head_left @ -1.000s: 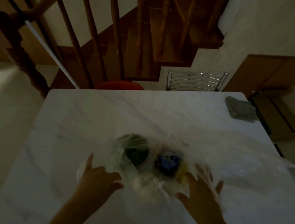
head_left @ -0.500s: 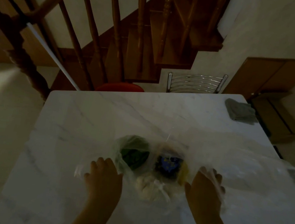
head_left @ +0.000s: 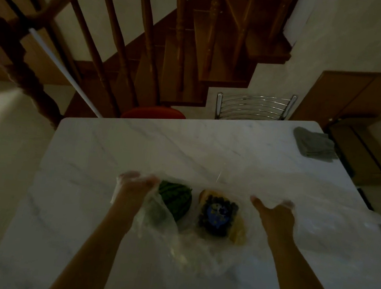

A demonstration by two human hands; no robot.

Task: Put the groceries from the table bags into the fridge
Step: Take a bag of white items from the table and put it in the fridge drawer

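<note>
Groceries sit between the two hands on the tabletop, inside a clear plastic bag: a green vegetable bundle nearer the left hand, a dark berry punnet nearer the right hand. Both forearms reach forward, fingers curled into the film, spreading the bag's mouth apart.

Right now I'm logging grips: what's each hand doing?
Left hand: grips the clear plastic bag at its left edge.
Right hand: grips the bag's right edge.
</note>
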